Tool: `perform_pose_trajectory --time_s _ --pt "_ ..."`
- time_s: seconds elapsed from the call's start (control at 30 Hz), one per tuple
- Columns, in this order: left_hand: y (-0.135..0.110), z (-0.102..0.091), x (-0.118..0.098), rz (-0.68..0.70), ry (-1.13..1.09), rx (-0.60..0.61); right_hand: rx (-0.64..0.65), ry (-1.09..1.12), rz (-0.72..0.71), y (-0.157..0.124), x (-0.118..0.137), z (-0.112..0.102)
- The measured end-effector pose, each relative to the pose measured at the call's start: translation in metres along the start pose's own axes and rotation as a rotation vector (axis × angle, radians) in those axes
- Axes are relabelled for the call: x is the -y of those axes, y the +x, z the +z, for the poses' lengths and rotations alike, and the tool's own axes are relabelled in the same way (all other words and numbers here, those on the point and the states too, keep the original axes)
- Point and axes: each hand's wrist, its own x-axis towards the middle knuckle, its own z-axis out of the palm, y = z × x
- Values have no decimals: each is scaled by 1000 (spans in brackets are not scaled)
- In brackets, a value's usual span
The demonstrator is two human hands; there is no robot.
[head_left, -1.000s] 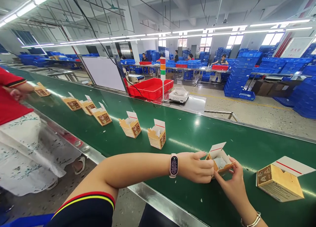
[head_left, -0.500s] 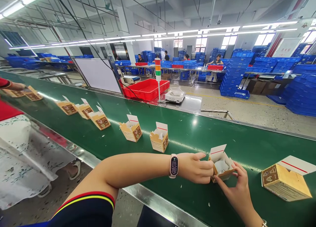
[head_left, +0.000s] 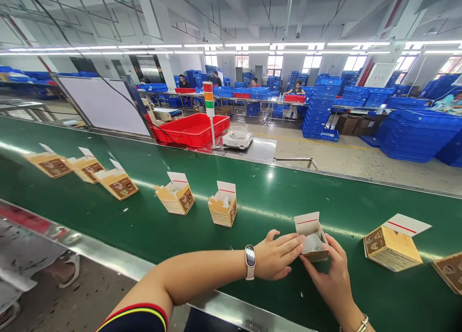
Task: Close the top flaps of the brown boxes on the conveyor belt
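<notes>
Kraft-brown carton [head_left: 317,256] sitting on the green conveyor belt [head_left: 361,211], right between the two hands, and look at that grip: the left hand [head_left: 276,257] is open, its fingers [head_left: 292,243] laid out flat against the carton's left side, while the right hand [head_left: 328,284] pinches the box at its lower right, thumb [head_left: 306,262] low at the front. Inside, a pale, crinkled packet [head_left: 312,243] sits down in the box, though what it is exactly I can't make out. The white lid flap [head_left: 306,223] with its red stripe stands open behind it. Just to the right, a second carton [head_left: 391,249] rests on the belt with its flap [head_left: 406,224] thrown back, and another [head_left: 449,272] pokes in at the edge of the view. Left along the belt, a standing carton [head_left: 222,206] shows something white in its open top, with four more cartons [head_left: 175,197] strung out beyond. Across the belt, a red plastic crate [head_left: 191,130] sits beside a digital scale [head_left: 237,139], and stacks of blue crates [head_left: 319,110] tower behind.
</notes>
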Motion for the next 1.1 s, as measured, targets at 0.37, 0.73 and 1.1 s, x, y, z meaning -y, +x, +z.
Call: perform_pose_trajectory --time_s 0.37,0.73,1.1 --pt "40 25 -23 191 62 -204 -43 39 94 -24 -21 -45" --pt "53 25 -32 225 24 -388 -73 12 42 -30 -24 -70" --pt "63 38 -45 213 -35 -390 -83 -15 70 -41 -30 -88"
